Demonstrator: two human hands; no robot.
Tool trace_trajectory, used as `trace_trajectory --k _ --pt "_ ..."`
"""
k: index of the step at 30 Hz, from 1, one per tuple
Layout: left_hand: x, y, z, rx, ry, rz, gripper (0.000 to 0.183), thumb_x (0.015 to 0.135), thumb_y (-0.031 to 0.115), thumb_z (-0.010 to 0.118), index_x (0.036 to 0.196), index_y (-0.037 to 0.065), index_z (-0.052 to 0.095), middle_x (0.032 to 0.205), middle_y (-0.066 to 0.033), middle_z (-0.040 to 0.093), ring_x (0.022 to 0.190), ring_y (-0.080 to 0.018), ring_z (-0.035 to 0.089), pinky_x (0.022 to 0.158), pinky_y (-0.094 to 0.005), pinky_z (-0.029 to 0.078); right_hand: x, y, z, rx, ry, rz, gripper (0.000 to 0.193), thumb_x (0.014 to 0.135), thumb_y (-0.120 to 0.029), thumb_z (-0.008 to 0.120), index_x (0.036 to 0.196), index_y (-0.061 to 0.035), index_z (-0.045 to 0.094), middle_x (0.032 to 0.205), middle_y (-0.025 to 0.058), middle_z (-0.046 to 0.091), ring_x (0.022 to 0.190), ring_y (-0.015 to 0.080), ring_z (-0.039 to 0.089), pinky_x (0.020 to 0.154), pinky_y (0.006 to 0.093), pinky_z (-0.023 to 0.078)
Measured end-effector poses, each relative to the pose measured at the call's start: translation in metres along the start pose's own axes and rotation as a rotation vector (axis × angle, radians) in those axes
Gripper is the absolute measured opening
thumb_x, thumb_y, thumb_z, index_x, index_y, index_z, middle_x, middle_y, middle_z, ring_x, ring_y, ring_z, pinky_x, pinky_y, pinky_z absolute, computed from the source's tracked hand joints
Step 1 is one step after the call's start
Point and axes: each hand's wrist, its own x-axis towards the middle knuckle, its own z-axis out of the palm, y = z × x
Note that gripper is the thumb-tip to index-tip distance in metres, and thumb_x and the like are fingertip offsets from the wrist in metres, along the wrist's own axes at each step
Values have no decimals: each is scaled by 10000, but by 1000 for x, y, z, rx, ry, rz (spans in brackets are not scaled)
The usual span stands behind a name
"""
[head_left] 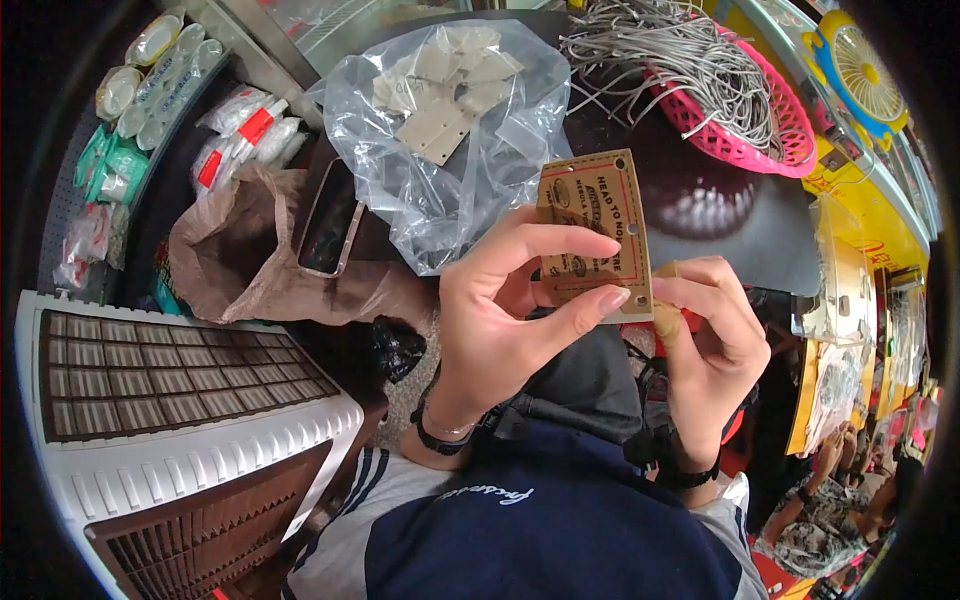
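Between thumb and fingers, my left hand grips a tan card with dark and red print, a stitched-looking border and punched holes along its right edge. My right hand is closed in a pinch against the card's lower right edge, by a corner hole. Tan coverings wrap its thumb and index fingertips. Whatever it pinches there is too small or hidden to make out. Beyond my hands, a clear plastic bag lies spread on the dark tabletop with a heap of similar plain cards on it.
A pink basket at the far right overflows with grey cords. Left of the plastic bag are a phone and a brown bag. A white air cooler stands nearer left. Another person sits at lower right.
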Motion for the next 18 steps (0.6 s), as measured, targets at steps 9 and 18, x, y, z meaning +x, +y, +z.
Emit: trace_trajectory --k 9,18 --pt "-1 0 -1 -53 -18 -31 286 758 -108 688 1030 -70 608 1068 -97 565 981 -173 615 846 -282 539 -3 9 -4 342 -86 147 174 713 80 697 876 28 667 886 117 633 797 172 602 690 256 476" --pt "-1 1 -1 -73 -29 -70 284 764 -105 682 1036 -67 609 1060 -88 556 990 -172 608 845 -278 541 -11 24 2 757 -134 351 148 813 13 671 951 48 633 922 106 633 870 153 592 778 270 481"
